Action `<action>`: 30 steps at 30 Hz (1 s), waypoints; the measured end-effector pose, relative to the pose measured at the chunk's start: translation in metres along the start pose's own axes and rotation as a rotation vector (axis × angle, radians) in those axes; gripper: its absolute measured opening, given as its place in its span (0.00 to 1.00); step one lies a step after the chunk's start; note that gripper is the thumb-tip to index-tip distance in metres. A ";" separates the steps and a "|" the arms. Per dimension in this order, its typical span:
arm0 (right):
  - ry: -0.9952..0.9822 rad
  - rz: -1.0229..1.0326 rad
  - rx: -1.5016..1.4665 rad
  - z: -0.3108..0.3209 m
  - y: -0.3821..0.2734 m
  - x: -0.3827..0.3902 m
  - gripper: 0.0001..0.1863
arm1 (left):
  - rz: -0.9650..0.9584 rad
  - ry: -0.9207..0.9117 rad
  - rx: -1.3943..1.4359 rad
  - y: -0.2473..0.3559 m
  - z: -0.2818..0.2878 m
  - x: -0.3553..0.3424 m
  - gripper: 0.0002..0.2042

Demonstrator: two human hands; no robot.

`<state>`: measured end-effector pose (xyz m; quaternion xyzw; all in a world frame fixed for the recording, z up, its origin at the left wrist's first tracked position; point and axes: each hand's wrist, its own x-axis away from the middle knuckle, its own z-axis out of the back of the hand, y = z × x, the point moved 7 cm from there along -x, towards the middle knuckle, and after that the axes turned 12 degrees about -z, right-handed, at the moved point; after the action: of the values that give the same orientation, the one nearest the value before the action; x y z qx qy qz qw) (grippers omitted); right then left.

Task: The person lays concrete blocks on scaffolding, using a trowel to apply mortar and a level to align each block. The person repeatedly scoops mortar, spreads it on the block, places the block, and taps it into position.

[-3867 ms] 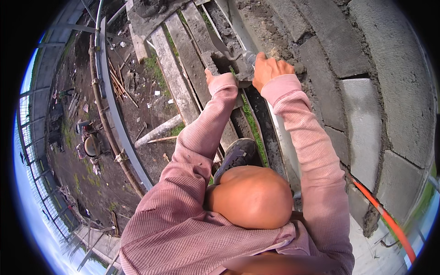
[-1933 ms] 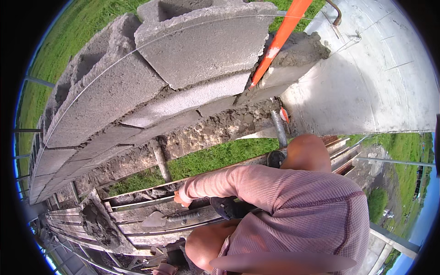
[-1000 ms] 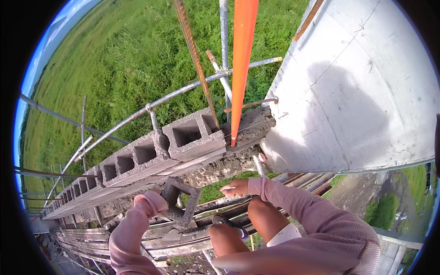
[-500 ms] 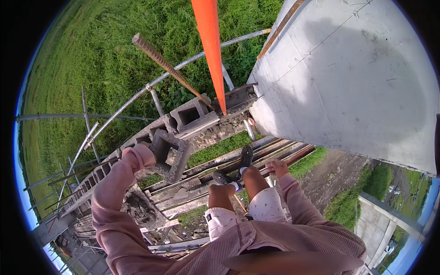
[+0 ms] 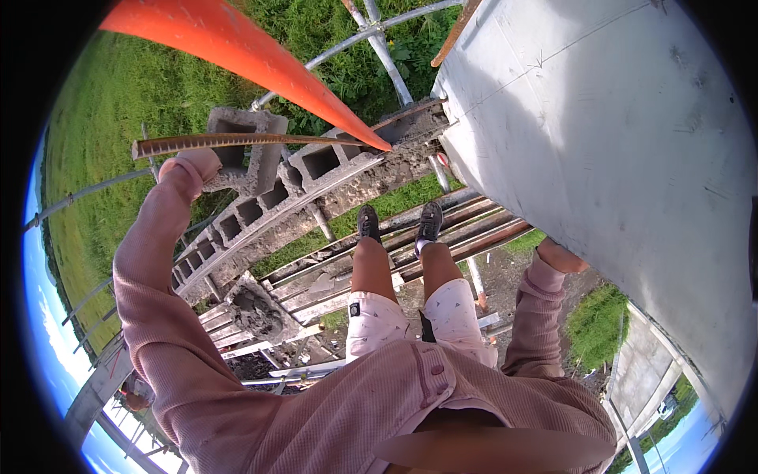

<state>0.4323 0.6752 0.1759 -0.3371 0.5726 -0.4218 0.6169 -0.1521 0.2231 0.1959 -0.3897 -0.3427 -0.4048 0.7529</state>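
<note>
My left hand [image 5: 195, 164] grips a grey hollow concrete block [image 5: 264, 162] by its left side, arm stretched out; the fingers are mostly hidden by the block. The block is tilted above the row of laid hollow blocks [image 5: 324, 162], and a ribbed steel bar [image 5: 197, 142] crosses in front of it. To the right, my right hand [image 5: 562, 257] is against the lower edge of a large grey concrete wall [image 5: 600, 134]; its fingers are not clear. An orange pipe [image 5: 268, 67] rises from the mortar bed [image 5: 410, 130] between the blocks and the concrete wall.
Below, my feet stand on scaffold planks and metal lengths [image 5: 466, 229] with gaps between them. A board with wet mortar [image 5: 257, 308] lies to the left. Scaffold tubes [image 5: 387, 59] run beyond the block row, over tall grass [image 5: 103, 134]. Another steel bar [image 5: 456, 33] juts beside the concrete wall.
My left hand has carried the block away from me, up over the row. My right hand has moved right to the concrete edge. My feet are now side by side, and the view has shifted.
</note>
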 end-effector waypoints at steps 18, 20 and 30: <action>0.175 -0.169 -0.220 0.020 0.019 0.022 0.25 | -0.128 0.288 0.260 0.105 0.176 -0.276 0.24; 0.282 -0.283 -0.555 0.020 0.024 0.026 0.21 | -0.166 0.334 0.291 0.126 0.185 -0.288 0.25; 0.273 -0.436 -0.526 -0.039 -0.003 0.086 0.43 | -0.354 0.272 -0.035 0.231 0.206 -0.322 0.28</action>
<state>0.3924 0.5987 0.1377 -0.5386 0.6533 -0.4230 0.3228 -0.1313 0.5965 -0.0484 -0.2781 -0.2939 -0.5852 0.7027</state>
